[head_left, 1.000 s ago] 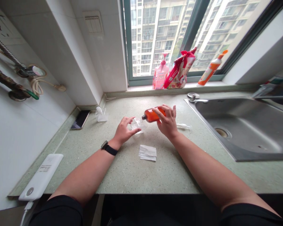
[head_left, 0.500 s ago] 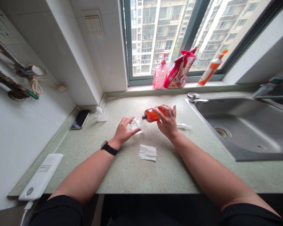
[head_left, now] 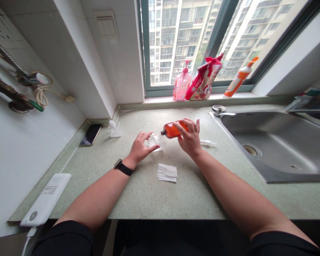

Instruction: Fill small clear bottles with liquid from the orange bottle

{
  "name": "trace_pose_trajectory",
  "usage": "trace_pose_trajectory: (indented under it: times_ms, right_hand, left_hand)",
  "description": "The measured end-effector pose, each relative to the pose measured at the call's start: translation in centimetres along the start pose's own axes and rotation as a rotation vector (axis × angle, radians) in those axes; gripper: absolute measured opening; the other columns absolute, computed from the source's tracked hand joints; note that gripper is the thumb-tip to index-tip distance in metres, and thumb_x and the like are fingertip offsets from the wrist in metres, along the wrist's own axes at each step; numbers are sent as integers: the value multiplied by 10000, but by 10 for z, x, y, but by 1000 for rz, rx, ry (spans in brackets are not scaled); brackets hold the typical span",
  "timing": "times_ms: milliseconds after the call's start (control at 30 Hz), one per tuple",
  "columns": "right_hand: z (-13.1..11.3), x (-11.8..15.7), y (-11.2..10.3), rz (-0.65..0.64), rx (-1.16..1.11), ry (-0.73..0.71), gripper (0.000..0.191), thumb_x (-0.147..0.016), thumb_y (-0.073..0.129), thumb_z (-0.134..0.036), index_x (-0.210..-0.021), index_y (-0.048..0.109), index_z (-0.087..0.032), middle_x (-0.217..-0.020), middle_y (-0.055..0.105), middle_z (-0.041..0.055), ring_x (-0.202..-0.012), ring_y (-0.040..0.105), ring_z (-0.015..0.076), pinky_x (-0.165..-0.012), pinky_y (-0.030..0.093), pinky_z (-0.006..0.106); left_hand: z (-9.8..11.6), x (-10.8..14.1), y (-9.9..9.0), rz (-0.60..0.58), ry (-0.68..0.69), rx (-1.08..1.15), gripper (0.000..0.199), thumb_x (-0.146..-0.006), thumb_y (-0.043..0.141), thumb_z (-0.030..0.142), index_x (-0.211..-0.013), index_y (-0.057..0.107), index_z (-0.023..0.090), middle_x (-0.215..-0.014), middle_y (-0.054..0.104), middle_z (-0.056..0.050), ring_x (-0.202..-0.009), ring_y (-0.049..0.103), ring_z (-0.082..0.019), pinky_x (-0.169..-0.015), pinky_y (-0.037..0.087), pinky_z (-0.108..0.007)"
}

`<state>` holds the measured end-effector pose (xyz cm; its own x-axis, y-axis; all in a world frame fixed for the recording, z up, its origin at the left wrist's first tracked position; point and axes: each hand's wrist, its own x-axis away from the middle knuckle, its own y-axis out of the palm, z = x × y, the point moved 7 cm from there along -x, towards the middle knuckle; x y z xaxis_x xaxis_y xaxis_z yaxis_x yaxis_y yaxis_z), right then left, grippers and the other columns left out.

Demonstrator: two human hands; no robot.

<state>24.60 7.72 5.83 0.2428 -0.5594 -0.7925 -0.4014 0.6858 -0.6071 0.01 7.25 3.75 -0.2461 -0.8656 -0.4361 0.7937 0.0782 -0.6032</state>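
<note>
My left hand (head_left: 142,147) is closed around a clear plastic container (head_left: 156,143) at the middle of the counter, thumb on the near side and fingers on the far side. In my right hand (head_left: 190,139) is an orange-red bottle (head_left: 172,130), tipped on its side with its dark threaded neck pointing left. The bottle's mouth is right by the container's rim; whether liquid is flowing out is too small to tell. A folded white tissue (head_left: 167,172) lies nearer me, between my forearms. Behind my right hand lies a clear, slim plastic piece (head_left: 208,143).
A spray nozzle head (head_left: 114,128) and a phone (head_left: 91,134) lie at the back left. The white power bank (head_left: 46,200) with its cable is at the left front edge. A steel sink (head_left: 285,142) takes up the right. Bottles and a red bag (head_left: 204,80) stand on the windowsill.
</note>
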Motion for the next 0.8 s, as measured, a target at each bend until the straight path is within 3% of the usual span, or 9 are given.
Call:
trace_pose_trajectory:
  times_ms: [800]
  right_hand:
    - [-3, -1, -3, 16, 5, -9, 884, -863, 623, -18, -1597, 425, -469, -1418, 580, 69, -1457, 516, 351, -1316, 220, 765]
  left_hand:
    - [2, 0, 0, 6, 6, -2, 677, -864, 861, 611, -1412, 671, 263, -1200, 678, -78, -1078, 697, -261, -1023, 592, -460]
